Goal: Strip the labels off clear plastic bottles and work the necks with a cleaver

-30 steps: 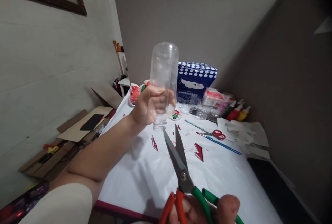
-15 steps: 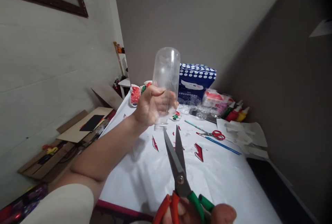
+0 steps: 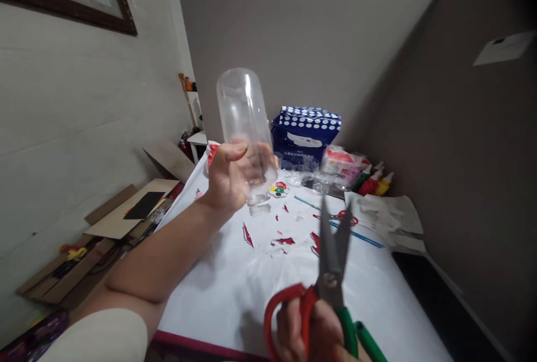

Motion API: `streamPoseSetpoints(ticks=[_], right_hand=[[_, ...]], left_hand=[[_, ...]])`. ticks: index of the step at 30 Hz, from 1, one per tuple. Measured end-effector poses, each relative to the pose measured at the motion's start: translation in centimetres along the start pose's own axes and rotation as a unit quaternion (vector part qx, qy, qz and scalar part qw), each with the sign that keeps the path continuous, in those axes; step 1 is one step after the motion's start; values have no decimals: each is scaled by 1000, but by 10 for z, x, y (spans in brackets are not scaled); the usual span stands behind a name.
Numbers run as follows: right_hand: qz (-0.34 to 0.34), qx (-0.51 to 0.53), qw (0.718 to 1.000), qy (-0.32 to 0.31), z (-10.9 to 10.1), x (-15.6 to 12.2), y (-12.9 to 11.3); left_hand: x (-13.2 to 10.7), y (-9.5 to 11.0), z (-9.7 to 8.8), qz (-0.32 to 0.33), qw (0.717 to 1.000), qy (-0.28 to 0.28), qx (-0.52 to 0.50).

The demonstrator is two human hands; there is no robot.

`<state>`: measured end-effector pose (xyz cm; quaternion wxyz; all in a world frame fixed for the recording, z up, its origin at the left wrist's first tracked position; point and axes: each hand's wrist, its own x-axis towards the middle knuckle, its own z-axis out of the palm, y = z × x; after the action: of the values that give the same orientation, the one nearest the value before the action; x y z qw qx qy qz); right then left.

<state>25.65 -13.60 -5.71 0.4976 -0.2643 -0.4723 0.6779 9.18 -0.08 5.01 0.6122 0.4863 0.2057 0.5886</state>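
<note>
We held the bottle (image 3: 241,104) neck-down above the surface (image 3: 201,309), left grip (image 3: 229,177) wrapped round it | right grip (image 3: 321,331) held the scissors (image 3: 330,275) by their handles, blades parted and pointing up, apart from the bottle, presumably for safe clearance

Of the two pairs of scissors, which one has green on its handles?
The large scissors in the right hand, with one red handle and one green handle. The smaller scissors on the table show only red handles.

Red-and-green scissor handles (image 3: 309,313), colourless bottle (image 3: 241,110), white-dotted blue package (image 3: 304,153)
</note>
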Motion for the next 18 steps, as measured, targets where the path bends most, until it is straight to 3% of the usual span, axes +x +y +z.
streamPoseSetpoints(ticks=[3, 5, 9, 13, 16, 18], right_hand=[[-29, 8, 998, 61, -1, 12, -10], [-68, 21, 993, 92, 0, 24, -14], [-97, 73, 987, 107, 7, 44, -15], [-131, 106, 977, 131, 6, 47, -20], [-159, 93, 968, 170, -10, 47, -32], [-183, 79, 957, 210, -28, 47, -44]], left_hand=[[-4, -8, 8, 27, 998, 47, -33], [-7, -17, 13, 28, 998, 40, -31], [-17, -35, 18, -7, 999, -44, 15], [-23, -41, 17, -3, 987, -138, 78], [-16, -37, 8, -20, 973, -194, 125], [-5, -34, -2, -76, 956, -240, 153]])
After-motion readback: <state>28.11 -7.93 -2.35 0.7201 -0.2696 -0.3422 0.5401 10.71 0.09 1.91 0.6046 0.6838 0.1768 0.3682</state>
